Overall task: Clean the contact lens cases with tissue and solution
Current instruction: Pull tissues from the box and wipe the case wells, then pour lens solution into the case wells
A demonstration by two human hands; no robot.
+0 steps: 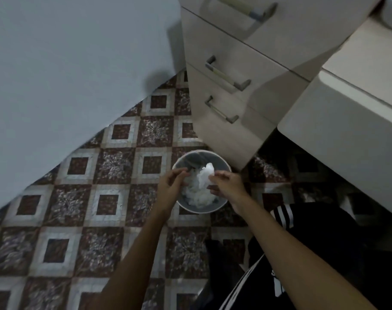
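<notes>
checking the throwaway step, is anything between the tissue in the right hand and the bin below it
Nothing visible. The right hand pinches the crumpled tissue directly over the open bin, which already holds white tissue. The left hand hovers at the bin's left edge, beside the drop path.

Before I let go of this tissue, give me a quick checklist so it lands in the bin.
1. Tissue pinched by the right hand: ok.
2. Tissue directly above the bin opening: ok.
3. Left hand out of the drop path: cannot tell; it hovers over the bin's left rim, fingers loosely curled, holding nothing visible.
4. Room left in the bin: ok, though crumpled tissues already lie inside.
5. Bin standing upright on the tiled floor beside the drawer unit: ok.
</notes>
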